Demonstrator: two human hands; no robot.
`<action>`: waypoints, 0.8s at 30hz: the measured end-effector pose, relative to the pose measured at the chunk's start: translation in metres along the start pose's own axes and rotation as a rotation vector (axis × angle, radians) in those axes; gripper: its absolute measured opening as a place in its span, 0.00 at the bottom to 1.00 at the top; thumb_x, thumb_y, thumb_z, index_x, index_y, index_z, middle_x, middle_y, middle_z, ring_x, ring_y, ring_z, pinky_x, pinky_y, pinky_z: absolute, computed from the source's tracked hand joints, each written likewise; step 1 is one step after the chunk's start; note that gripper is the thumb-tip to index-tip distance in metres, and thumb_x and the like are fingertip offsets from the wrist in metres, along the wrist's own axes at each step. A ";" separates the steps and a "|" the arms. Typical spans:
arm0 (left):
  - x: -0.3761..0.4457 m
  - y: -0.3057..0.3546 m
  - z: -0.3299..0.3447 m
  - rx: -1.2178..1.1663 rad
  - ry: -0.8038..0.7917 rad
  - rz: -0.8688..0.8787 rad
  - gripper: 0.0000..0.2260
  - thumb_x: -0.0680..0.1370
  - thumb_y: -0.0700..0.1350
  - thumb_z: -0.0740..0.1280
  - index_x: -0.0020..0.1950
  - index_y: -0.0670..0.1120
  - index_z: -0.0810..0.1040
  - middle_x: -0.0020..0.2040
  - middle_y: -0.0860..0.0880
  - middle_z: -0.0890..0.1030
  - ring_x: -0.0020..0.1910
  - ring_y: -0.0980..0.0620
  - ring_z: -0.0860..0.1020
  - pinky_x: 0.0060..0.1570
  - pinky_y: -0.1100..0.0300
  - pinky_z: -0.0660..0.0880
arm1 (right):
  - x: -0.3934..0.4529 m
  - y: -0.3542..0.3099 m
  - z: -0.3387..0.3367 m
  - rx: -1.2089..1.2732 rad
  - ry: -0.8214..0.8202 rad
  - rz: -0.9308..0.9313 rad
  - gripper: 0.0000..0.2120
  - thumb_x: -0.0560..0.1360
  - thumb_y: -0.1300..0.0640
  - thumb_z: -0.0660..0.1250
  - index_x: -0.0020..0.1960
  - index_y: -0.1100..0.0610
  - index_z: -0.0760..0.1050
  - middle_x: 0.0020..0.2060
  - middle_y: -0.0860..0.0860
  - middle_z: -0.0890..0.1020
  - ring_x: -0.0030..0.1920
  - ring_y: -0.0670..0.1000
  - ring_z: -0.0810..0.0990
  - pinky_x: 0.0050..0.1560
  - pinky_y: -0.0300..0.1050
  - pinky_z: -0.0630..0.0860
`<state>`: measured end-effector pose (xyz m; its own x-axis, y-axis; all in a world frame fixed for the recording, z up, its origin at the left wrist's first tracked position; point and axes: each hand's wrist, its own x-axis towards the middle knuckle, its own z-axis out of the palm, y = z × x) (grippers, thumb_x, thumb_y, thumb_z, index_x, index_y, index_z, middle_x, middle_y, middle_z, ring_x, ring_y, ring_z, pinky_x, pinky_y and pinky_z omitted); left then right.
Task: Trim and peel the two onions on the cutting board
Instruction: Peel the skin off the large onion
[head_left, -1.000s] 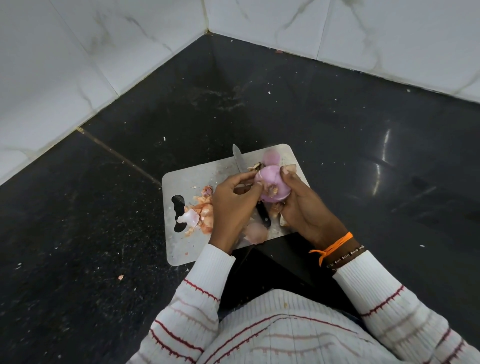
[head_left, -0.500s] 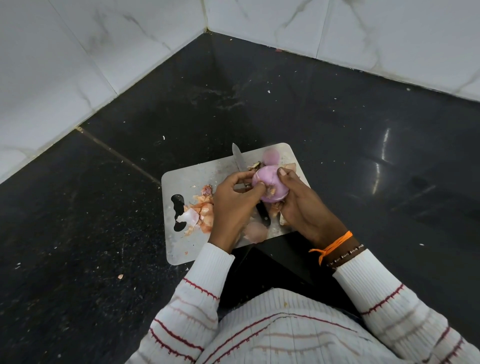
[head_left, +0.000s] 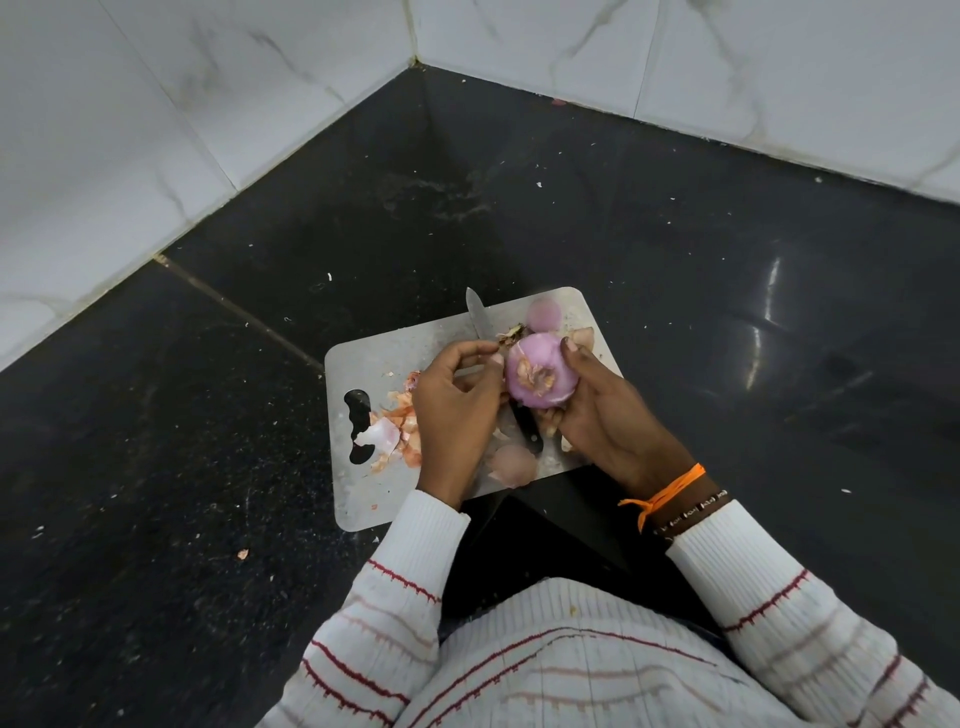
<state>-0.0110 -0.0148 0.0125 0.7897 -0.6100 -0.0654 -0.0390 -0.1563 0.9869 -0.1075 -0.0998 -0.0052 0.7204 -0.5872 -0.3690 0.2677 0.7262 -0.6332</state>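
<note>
No writing can be read anywhere. The dark wristband (head_left: 693, 512) at the right of the frame, beside the orange thread (head_left: 670, 488), carries small white marks, but they are too tiny to make out.

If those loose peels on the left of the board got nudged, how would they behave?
The onion peels look thin and curled, so they are probably very light and would slide or flutter rather than roll. Their ragged edges suggest they would tear or crumple easily. They lie loosely heaped on the cutting board, so a push would likely scatter them.
</note>
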 end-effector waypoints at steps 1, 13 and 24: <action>-0.001 0.001 0.001 0.017 -0.001 0.022 0.04 0.75 0.41 0.70 0.48 0.44 0.81 0.44 0.52 0.82 0.43 0.59 0.81 0.42 0.63 0.80 | 0.000 0.000 0.000 0.001 0.001 0.003 0.24 0.78 0.52 0.55 0.70 0.64 0.64 0.65 0.63 0.73 0.65 0.59 0.73 0.61 0.47 0.74; -0.003 0.002 0.004 0.207 -0.013 0.266 0.06 0.71 0.36 0.73 0.43 0.47 0.82 0.43 0.52 0.81 0.43 0.61 0.80 0.46 0.71 0.75 | -0.001 -0.001 0.002 0.012 -0.011 -0.004 0.25 0.77 0.52 0.56 0.70 0.64 0.63 0.63 0.63 0.74 0.60 0.58 0.76 0.56 0.46 0.78; 0.006 -0.003 0.000 0.426 -0.051 0.326 0.03 0.75 0.38 0.68 0.45 0.45 0.78 0.41 0.54 0.77 0.40 0.63 0.74 0.41 0.75 0.71 | -0.001 0.001 0.000 -0.075 -0.005 -0.009 0.16 0.80 0.57 0.55 0.66 0.62 0.66 0.57 0.60 0.77 0.51 0.53 0.80 0.48 0.43 0.81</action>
<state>-0.0067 -0.0181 0.0092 0.6646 -0.7152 0.2166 -0.5305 -0.2475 0.8107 -0.1083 -0.0985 -0.0057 0.7216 -0.5916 -0.3595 0.2255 0.6919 -0.6859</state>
